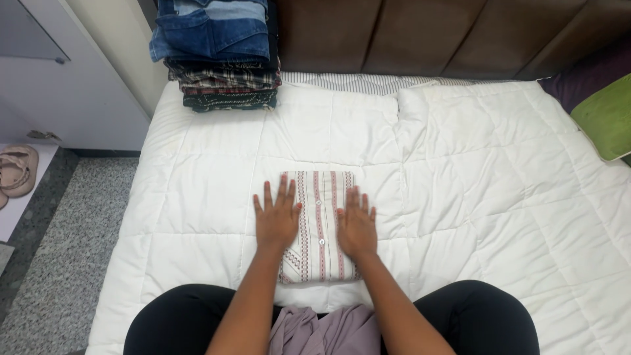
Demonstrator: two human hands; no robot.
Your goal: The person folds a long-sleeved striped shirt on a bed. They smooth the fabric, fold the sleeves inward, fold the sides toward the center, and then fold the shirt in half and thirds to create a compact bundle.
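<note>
A folded white shirt with red patterned stripes and a button placket [320, 197] lies on the white quilt [460, 171] in front of me. My left hand [277, 217] rests flat on its left edge, fingers spread. My right hand [356, 225] lies flat on its right edge, fingers apart. Neither hand grips anything. A mauve garment [322, 332] is bunched on my lap between my knees.
A stack of folded clothes, jeans on top of plaid shirts [220, 52], stands at the quilt's far left corner. A brown headboard [427, 33] lines the back. A green pillow [608, 118] sits at right. Sandals [16, 171] lie on the floor at left.
</note>
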